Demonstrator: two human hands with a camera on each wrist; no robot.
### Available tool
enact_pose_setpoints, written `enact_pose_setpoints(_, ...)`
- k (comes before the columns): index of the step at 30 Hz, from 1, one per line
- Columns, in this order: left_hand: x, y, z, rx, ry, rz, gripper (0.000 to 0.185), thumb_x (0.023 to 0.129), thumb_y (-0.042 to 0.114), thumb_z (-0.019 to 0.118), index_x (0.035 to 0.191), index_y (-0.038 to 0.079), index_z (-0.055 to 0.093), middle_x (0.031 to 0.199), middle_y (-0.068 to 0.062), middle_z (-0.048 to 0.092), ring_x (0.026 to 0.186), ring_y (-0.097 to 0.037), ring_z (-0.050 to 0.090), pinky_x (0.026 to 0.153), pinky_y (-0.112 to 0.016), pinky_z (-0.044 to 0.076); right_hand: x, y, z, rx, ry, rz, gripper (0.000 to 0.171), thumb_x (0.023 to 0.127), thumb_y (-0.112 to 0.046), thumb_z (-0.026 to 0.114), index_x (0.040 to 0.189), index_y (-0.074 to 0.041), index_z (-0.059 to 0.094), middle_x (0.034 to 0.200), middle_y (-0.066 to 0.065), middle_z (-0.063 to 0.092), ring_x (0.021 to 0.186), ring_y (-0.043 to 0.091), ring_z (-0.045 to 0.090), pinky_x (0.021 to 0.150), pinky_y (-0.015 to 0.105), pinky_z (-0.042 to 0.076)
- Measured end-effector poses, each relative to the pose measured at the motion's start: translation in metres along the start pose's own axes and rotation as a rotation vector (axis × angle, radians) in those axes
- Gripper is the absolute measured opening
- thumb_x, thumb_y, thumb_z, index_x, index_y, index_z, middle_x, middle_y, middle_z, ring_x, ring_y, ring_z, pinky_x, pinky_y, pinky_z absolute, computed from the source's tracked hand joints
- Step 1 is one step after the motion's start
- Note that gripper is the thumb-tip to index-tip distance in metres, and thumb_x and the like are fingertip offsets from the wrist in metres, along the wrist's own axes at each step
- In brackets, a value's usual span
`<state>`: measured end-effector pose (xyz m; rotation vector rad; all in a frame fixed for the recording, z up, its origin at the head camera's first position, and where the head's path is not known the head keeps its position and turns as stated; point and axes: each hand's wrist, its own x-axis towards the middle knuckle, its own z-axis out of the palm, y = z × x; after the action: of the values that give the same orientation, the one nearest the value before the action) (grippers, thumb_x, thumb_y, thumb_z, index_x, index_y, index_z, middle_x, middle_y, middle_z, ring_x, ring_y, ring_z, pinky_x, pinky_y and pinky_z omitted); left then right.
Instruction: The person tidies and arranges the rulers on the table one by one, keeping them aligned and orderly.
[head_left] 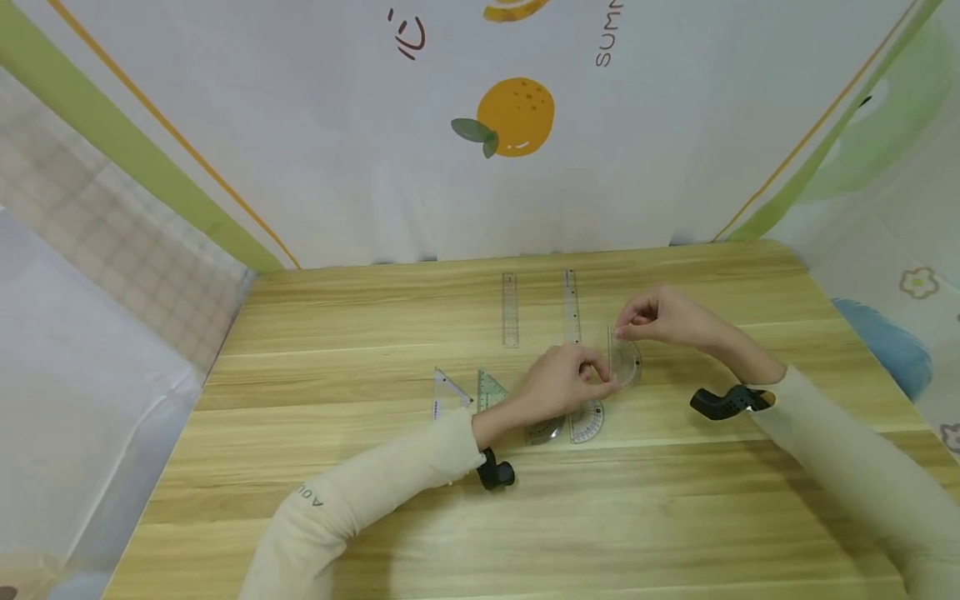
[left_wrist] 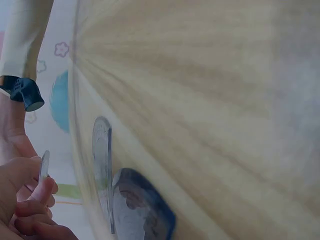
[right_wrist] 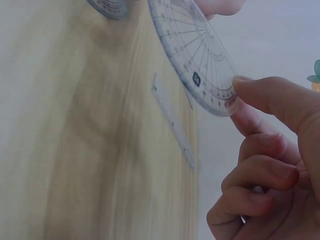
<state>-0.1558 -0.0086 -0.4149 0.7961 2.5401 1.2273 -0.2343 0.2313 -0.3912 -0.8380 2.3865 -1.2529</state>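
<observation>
A clear plastic protractor point(head_left: 624, 363) is held upright just above the wooden table point(head_left: 375, 500), right of centre. My left hand point(head_left: 598, 372) pinches its lower left edge. My right hand point(head_left: 627, 322) pinches its top edge between thumb and forefinger. In the right wrist view the protractor point(right_wrist: 197, 60) shows its printed scale, with my fingertips point(right_wrist: 260, 95) on its rim. The left wrist view catches only its thin edge point(left_wrist: 44, 165) beside my curled fingers point(left_wrist: 30, 200).
Two more protractors point(head_left: 587, 421) point(head_left: 543, 431) lie flat under my left wrist. Two small set squares point(head_left: 447, 392) point(head_left: 491, 389) lie to their left. Two straight rulers point(head_left: 510, 308) point(head_left: 572, 304) lie farther back. Printed cloth walls surround the table.
</observation>
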Motion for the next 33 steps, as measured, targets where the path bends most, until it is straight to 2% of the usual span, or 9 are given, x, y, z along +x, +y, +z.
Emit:
enact_pose_setpoints(9, -0.008, 0.004, 0.005, 0.024, -0.002, 0.011, 0.016, 0.093, 0.034, 0.078, 0.086, 0.021, 0.072, 0.062, 0.007, 0.051, 0.049, -0.003, 0.042, 0.044, -0.019, 0.032, -0.007, 0.001, 0.005, -0.009, -0.031, -0.038, 0.007, 0.094, -0.005, 0.074, 0.088, -0.007, 0.077, 0.063, -0.005, 0.043, 0.054, 0.006, 0.029, 0.050, 0.024, 0.028)
enact_pose_setpoints(13, -0.010, 0.005, 0.009, 0.050, -0.011, 0.012, 0.016, 0.092, 0.036, 0.078, 0.087, 0.021, 0.073, 0.060, 0.008, 0.050, 0.048, -0.001, 0.039, 0.042, -0.017, 0.030, -0.011, 0.001, 0.006, -0.013, -0.053, -0.052, 0.008, 0.094, -0.005, 0.074, 0.088, -0.008, 0.077, 0.064, -0.004, 0.045, 0.054, 0.005, 0.030, 0.050, 0.023, 0.029)
enact_pose_setpoints(18, -0.012, 0.003, 0.013, 0.071, -0.026, 0.045, 0.016, 0.092, 0.035, 0.078, 0.087, 0.021, 0.073, 0.059, 0.008, 0.047, 0.047, -0.001, 0.037, 0.042, -0.017, 0.029, -0.015, 0.003, 0.007, -0.013, -0.093, -0.072, 0.008, 0.094, -0.005, 0.074, 0.088, -0.009, 0.077, 0.066, -0.004, 0.048, 0.056, 0.005, 0.033, 0.052, 0.023, 0.031)
enact_pose_setpoints(26, -0.014, -0.002, 0.015, 0.078, -0.061, 0.090, 0.016, 0.092, 0.034, 0.078, 0.086, 0.020, 0.074, 0.059, 0.007, 0.047, 0.050, -0.003, 0.038, 0.047, -0.018, 0.032, -0.012, 0.013, 0.009, -0.041, -0.171, -0.106, 0.009, 0.095, -0.008, 0.074, 0.088, -0.013, 0.077, 0.065, -0.008, 0.045, 0.056, 0.004, 0.034, 0.052, 0.024, 0.032)
enact_pose_setpoints(33, -0.016, -0.002, 0.018, 0.130, -0.072, 0.077, 0.019, 0.091, 0.038, 0.079, 0.081, 0.022, 0.072, 0.059, 0.009, 0.049, 0.050, -0.002, 0.038, 0.047, -0.018, 0.030, -0.007, 0.016, 0.013, -0.027, -0.235, -0.114, 0.010, 0.095, -0.009, 0.074, 0.086, -0.013, 0.076, 0.064, -0.010, 0.043, 0.056, 0.004, 0.033, 0.052, 0.023, 0.031)
